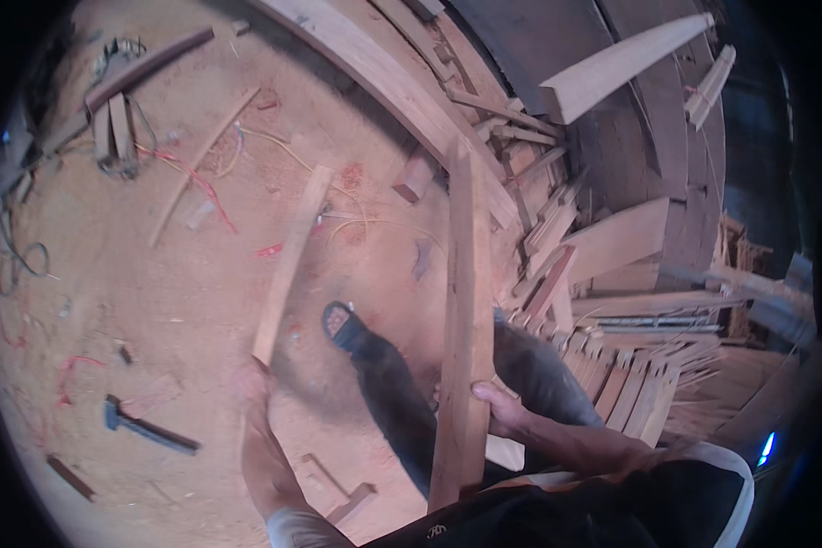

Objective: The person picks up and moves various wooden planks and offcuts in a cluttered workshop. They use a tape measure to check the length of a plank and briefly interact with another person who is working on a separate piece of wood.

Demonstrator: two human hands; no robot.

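Observation:
My left hand [254, 382], somewhat blurred, is closed round the near end of a narrow wooden strip [292, 265]. The strip slants away from me and a little to the right, over the sandy floor. A long, thick wooden beam [467, 301] stretches from close to my body toward the far side. My right hand [502, 408] grips this beam from its right side, with the thumb on the upper face and the other fingers mostly hidden. The beam's far end overlaps a long pale board [374, 78].
A hammer [152, 429] lies on the floor at the left. Red and yellow cords [212, 192] trail near a loose wooden strip [201, 169]. Stacked boards and offcuts [626, 388] crowd the right, beside large dark planks [603, 82]. My sandalled foot [340, 321] stands between the held pieces.

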